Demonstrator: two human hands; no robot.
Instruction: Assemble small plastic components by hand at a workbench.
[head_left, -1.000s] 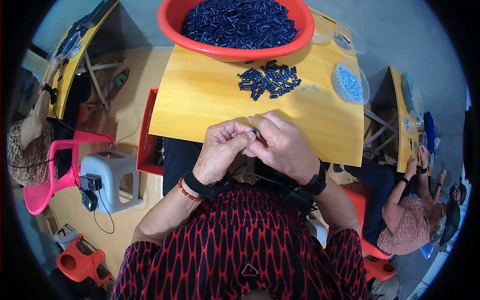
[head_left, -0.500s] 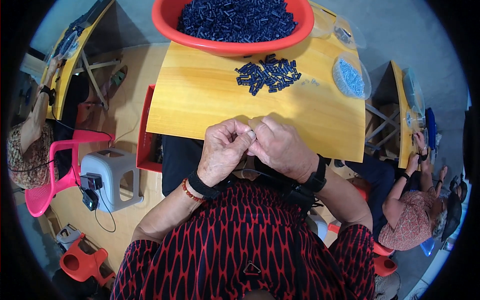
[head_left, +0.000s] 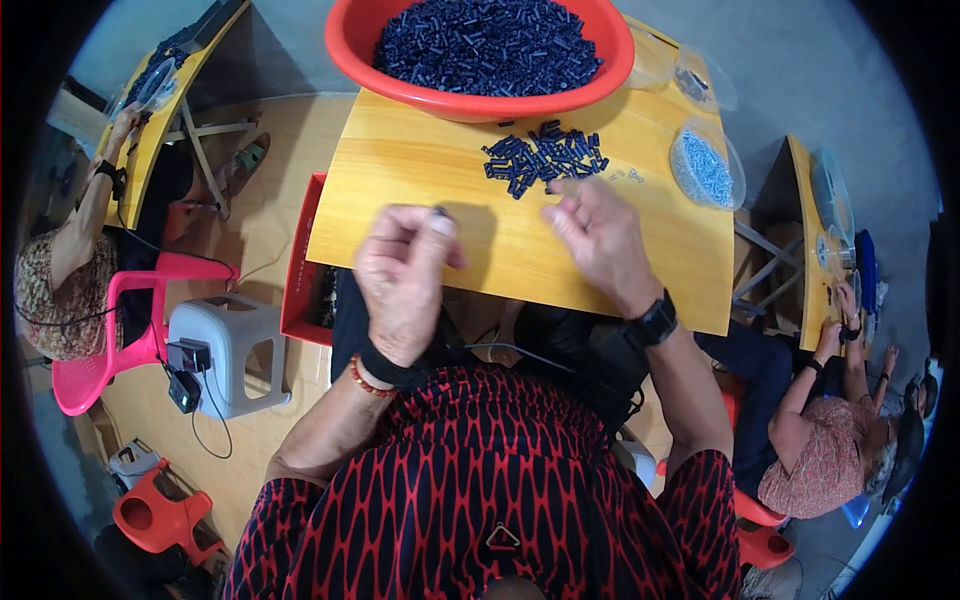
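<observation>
I am pinching a small dark blue plastic piece (head_left: 438, 211) between the thumb and fingertips of my left hand (head_left: 403, 275), lifted just above the near half of the yellow wooden desk (head_left: 420, 170). My fingers there are closing tightly around it, so only its dark tip is showing. My right hand (head_left: 598, 240) is reaching forward with its fingers loosely spread and holding nothing, their tips hovering just at the near edge of the loose heap of short dark blue plastic tubes (head_left: 545, 158) lying on the desk.

Behind that heap a wide, round red plastic basin (head_left: 400, 75) is sitting at the far edge of the desk, filled to the brim with the same dark tubes. To my right of the heap a shallow clear plastic dish of small pale bits (head_left: 706, 166) is resting near the desk's corner. The desk top is smooth and bare-grained, glowing warm yellow.

Beside the desk on my left a red plastic crate (head_left: 298, 262) is standing on the tan floor, with a grey plastic stool (head_left: 228, 350) and a pink plastic chair (head_left: 95, 360) further out. Other people are working at similar yellow desks on both sides.
</observation>
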